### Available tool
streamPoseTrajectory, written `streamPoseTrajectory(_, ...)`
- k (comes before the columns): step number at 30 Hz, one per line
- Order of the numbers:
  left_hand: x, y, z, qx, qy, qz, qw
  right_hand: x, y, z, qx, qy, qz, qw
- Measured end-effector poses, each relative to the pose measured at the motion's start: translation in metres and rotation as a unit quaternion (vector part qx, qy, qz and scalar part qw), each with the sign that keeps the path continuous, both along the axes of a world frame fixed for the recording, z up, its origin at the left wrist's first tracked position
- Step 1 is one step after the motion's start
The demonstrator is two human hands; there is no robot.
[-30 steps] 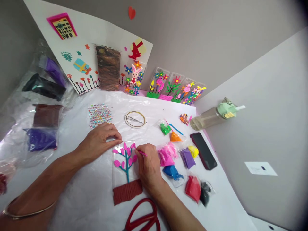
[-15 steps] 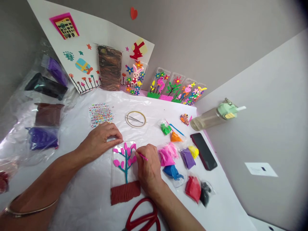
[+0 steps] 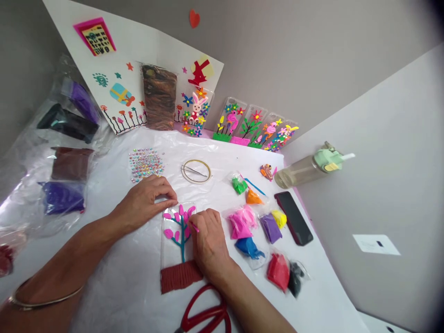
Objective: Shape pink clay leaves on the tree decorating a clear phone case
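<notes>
lower centre of frame: clear case (image 3: 169, 254) lies flat on the white sheet (image 3: 121, 282), bearing a teal stem with branches (image 3: 182, 247), pink leaves (image 3: 168, 233) and a ribbed brown base (image 3: 180, 277). left hand (image 3: 149, 201), left of centre, has thumb and fingertips together at the case's top edge; cannot tell whether it grips or only steadies. right hand (image 3: 211, 240), centre, grasps a slim pink tool (image 3: 194, 227) over the case's right side, covering part of that edge. red-handled scissors (image 3: 206, 314) at bottom centre, near the right forearm. loose gems (image 3: 145, 164) beyond the left hand; bagged pink clay (image 3: 240, 225) and bagged blue clay (image 3: 249, 248) right of the right hand.
</notes>
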State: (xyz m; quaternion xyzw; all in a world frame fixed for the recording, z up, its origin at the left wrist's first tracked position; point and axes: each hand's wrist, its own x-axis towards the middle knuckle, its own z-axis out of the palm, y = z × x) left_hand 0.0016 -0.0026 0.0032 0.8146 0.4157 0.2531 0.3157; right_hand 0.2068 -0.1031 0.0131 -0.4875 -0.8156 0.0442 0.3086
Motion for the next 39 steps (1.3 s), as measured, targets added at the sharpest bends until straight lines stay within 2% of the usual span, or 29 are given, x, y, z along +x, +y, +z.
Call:
streamPoseTrajectory(10,-0.0006,0.0004,0.0004,-0.006,-0.003,-0.006,1.000,0.0041,-0.0018,0.0082,0.026,0.072,-0.049,0.996)
streamPoseTrajectory(25,-0.0010,0.0000,-0.0003,-0.009,-0.004,-0.006,1.000,0.0026,-0.0041,0.0091,0.014,0.065,-0.030,0.997)
streamPoseTrajectory(34,-0.0006,-0.0003,-0.0009,-0.010,-0.008,-0.002,1.000,0.0017,-0.0016,0.0014,0.007,0.054,0.000,0.999)
streamPoseTrajectory(39,-0.0004,0.0002,0.0001,-0.012,-0.007,-0.003,1.000,0.0034,-0.0024,0.0063,0.000,0.069,-0.011,0.998)
